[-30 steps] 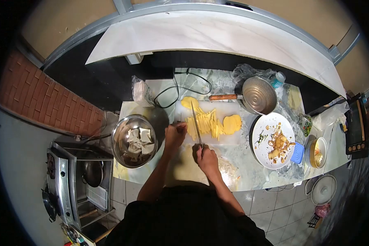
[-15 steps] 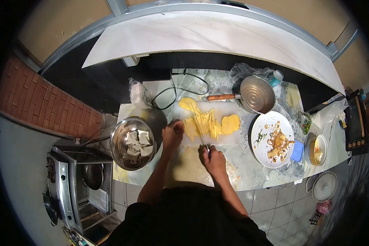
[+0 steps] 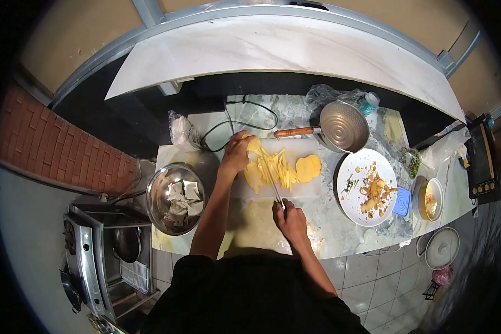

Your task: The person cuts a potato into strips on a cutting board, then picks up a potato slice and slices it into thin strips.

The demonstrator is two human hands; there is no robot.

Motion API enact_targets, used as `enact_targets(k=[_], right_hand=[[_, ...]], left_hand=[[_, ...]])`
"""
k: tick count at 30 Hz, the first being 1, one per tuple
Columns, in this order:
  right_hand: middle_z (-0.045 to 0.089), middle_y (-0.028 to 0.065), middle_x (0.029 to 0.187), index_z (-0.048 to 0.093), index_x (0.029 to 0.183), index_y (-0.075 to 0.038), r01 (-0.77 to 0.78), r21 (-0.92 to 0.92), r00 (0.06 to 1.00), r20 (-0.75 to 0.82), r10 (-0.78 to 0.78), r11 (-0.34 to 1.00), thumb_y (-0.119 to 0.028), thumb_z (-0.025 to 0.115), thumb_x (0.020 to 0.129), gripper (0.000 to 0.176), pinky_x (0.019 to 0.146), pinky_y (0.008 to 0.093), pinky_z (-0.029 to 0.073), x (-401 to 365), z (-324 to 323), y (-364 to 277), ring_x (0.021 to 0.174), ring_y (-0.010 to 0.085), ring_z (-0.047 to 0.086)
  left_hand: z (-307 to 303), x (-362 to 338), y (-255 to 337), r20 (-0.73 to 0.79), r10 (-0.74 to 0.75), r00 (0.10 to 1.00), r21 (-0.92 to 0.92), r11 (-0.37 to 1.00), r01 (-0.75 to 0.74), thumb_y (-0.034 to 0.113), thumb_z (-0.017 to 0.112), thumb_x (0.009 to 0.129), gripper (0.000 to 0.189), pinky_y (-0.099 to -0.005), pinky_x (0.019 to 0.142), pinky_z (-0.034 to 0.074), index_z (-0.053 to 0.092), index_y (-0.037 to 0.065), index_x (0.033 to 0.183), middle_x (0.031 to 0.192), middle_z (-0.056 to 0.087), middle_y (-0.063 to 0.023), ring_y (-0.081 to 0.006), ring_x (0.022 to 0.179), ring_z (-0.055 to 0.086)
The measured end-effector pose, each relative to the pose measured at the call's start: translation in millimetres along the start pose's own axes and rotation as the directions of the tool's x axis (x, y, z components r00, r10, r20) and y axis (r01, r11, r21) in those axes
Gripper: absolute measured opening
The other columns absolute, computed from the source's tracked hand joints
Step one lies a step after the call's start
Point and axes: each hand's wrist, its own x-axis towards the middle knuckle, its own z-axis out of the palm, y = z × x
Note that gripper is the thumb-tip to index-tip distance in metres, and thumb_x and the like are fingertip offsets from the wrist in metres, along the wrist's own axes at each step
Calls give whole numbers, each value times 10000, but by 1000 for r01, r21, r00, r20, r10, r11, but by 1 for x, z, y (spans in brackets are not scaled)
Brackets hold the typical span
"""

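My right hand (image 3: 293, 222) is wrapped round the handle of a knife (image 3: 273, 181), whose blade points away from me over the cut strips. My left hand (image 3: 236, 155) is at the upper left of the white cutting board (image 3: 303, 190), its fingers closed on the edge of a yellow slice (image 3: 254, 145) that looks like potato. Thin yellow strips (image 3: 284, 171) are heaped mid-board, under and beside the blade. Several round slices (image 3: 308, 168) overlap at the board's right side. The left fingertips are partly hidden.
Left stands a steel bowl (image 3: 153, 210) with pale folded pieces. A wooden-handled pan (image 3: 344, 125) sits behind the board's right end. To the right are a white plate (image 3: 348, 207) of peelings, a blue lid (image 3: 402, 201) and a small bowl (image 3: 438, 192). A black cable (image 3: 275, 118) loops behind.
My left hand has moved forward from the board's left edge to the far yellow slice and closed on it. My right hand keeps the knife in nearly the same place.
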Motion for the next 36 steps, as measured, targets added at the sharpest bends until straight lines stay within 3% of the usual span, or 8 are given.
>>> enact_targets(k=[5, 9, 18, 21, 24, 27, 29, 36], right_hand=[[627, 246, 852, 572, 1006, -32, 15, 17, 1000, -7, -15, 1000, -301, 517, 912, 290, 664, 524, 481, 0, -1, 5, 748, 456, 603], [633, 239, 843, 578, 1009, -31, 12, 30, 1000, -15, -12, 999, -305, 529, 907, 297, 666, 515, 486, 2, -6, 7, 746, 450, 606], [632, 231, 895, 579, 1052, -5, 0, 33, 998, 57, -2, 999, -264, 535, 912, 297, 682, 499, 480, -2, -12, -3, 782, 436, 608], [616, 249, 937, 571, 1057, 14, 6, 61, 997, 80, -11, 998, -262, 530, 915, 313, 702, 491, 477, -4, -5, -1, 803, 434, 603], [607, 254, 936, 567, 1050, 24, -11, 85, 992, 126, 0, 996, -253, 517, 923, 309, 703, 490, 474, -5, -4, -5, 809, 433, 596], [604, 245, 894, 556, 1053, 18, 20, 102, 982, 184, -38, 995, -235, 503, 927, 288, 693, 495, 473, -7, -5, -12, 797, 431, 591], [599, 247, 875, 550, 1043, 13, 71, 85, 976, 200, -87, 994, -224, 498, 927, 269, 689, 496, 472, -10, -1, -16, 793, 433, 589], [603, 254, 810, 555, 953, 6, 213, 59, 953, 206, -220, 975, -202, 495, 921, 218, 661, 504, 471, -12, 39, -17, 748, 445, 585]], left_hand=[[-3, 11, 6, 165, -25, 986, 25, 999, 21, 26, 609, 771, 448, -409, 985, 395, 571, 123, 1207, 1249, 529, -116, -345, 1169, 479], [-8, 11, 8, 138, -25, 990, 16, 1000, 24, 30, 593, 789, 381, -412, 962, 408, 615, 128, 1156, 1185, 576, -87, -323, 1138, 511], [-19, 8, 3, -105, 30, 994, -149, 988, -46, 82, 531, 850, 226, -457, 810, 455, 657, 123, 1034, 925, 657, -136, -366, 870, 604], [-31, 4, 9, -201, -66, 977, -103, 994, 46, 115, 510, 893, 198, -394, 756, 496, 638, 45, 1027, 869, 667, -163, -297, 868, 657], [-43, -6, 14, -226, -188, 956, -411, 908, 81, 102, 552, 901, 141, -321, 694, 485, 626, 53, 1011, 832, 669, -132, -290, 685, 616], [-49, -26, 28, -321, -290, 902, -654, 757, 11, 137, 569, 922, 173, -239, 654, 464, 588, -12, 1009, 804, 664, -80, -143, 669, 590], [-53, -38, 37, -259, -435, 862, -884, 466, -30, 153, 562, 936, 226, -220, 656, 459, 553, -62, 1004, 840, 651, -54, -68, 732, 566], [-64, -75, 38, -304, -423, 854, -803, 596, 9, 118, 559, 931, 197, -212, 657, 458, 539, -53, 1027, 914, 653, -84, -83, 741, 576]])
